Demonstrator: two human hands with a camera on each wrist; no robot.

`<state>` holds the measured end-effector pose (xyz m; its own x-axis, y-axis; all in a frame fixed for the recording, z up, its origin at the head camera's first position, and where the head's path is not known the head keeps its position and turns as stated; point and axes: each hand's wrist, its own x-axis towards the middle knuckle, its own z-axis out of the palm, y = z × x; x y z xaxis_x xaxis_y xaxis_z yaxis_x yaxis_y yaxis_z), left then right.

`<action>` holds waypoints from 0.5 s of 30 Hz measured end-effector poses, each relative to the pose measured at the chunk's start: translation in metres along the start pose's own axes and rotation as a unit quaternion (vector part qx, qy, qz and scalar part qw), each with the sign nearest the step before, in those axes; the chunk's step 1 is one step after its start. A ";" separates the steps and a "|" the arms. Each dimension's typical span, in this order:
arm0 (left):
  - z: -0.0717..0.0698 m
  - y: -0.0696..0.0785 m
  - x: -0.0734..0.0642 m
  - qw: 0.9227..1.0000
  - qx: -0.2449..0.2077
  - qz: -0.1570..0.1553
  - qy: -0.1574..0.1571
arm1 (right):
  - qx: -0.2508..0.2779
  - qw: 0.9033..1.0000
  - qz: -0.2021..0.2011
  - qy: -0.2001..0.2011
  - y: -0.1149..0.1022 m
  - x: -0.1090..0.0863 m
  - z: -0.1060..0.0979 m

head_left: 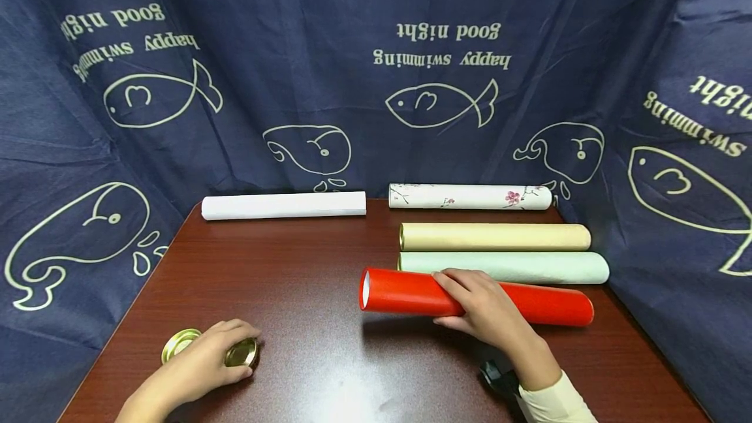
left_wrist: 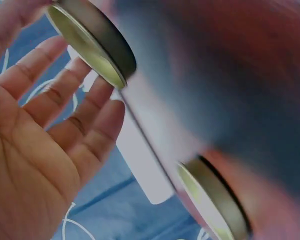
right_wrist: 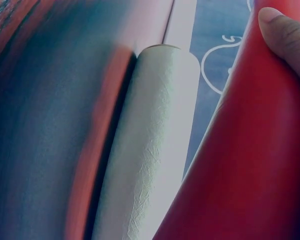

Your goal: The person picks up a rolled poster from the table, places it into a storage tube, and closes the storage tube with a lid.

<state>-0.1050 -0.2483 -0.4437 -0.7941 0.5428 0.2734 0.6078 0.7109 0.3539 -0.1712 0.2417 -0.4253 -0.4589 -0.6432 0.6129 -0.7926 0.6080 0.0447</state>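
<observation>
At the table's left front, my left hand (head_left: 202, 358) pinches a round gold lid (head_left: 241, 352) between thumb and fingers. In the left wrist view this lid (left_wrist: 110, 42) is tilted at the fingertips. Another gold lid (head_left: 175, 344) lies beside that hand and also shows in the left wrist view. My right hand (head_left: 484, 309) grips a red cardboard tube (head_left: 399, 291) around its middle, its open left end raised above the table over a shadow. In the right wrist view, the thumb lies along the red tube (right_wrist: 250, 145).
Behind the red tube lie a pale green tube (head_left: 529, 267) and a cream tube (head_left: 493, 237). A white tube with pink blossoms (head_left: 470, 196) and a plain white roll (head_left: 284, 205) lie at the back edge. Dark blue printed cloth (head_left: 329, 38) surrounds the brown table (head_left: 282, 266).
</observation>
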 end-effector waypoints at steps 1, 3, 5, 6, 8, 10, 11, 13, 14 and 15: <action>0.000 0.002 0.004 1.000 -0.018 0.010 0.004 | 0.000 1.000 0.002 -0.001 0.000 0.000 0.000; -0.001 0.007 0.013 0.998 -0.061 0.023 0.006 | 0.001 1.000 0.007 -0.007 0.000 0.000 0.000; -0.002 0.013 0.022 0.993 -0.111 0.030 0.007 | 0.003 1.000 0.011 -0.014 0.000 -0.001 0.000; -0.002 0.016 0.026 0.989 -0.141 0.031 0.009 | 0.002 1.000 0.012 -0.017 0.000 -0.001 0.000; 0.000 0.022 0.037 0.980 -0.196 0.040 0.018 | 0.003 1.000 0.011 -0.018 -0.001 -0.001 0.000; 0.002 0.029 0.048 0.968 -0.245 0.051 0.030 | 0.002 1.000 0.010 -0.017 -0.001 -0.001 0.001; 0.003 0.033 0.055 0.962 -0.263 0.056 0.037 | 0.002 1.000 0.010 -0.016 -0.002 -0.001 0.001; 0.005 0.042 0.067 0.951 -0.298 0.060 0.050 | 0.001 1.000 0.008 -0.016 -0.003 -0.001 0.001; 0.007 0.046 0.073 0.945 -0.315 0.058 0.058 | 0.001 1.000 0.006 -0.014 -0.004 0.000 0.002; 0.008 0.051 0.079 0.939 -0.332 0.056 0.066 | 0.001 1.000 0.003 -0.012 -0.004 0.000 0.002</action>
<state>-0.1366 -0.1655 -0.4116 -0.7452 0.5053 0.4351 0.5890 0.1928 0.7848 -0.1686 0.2381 -0.4276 -0.4735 -0.6497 0.5947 -0.7899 0.6119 0.0395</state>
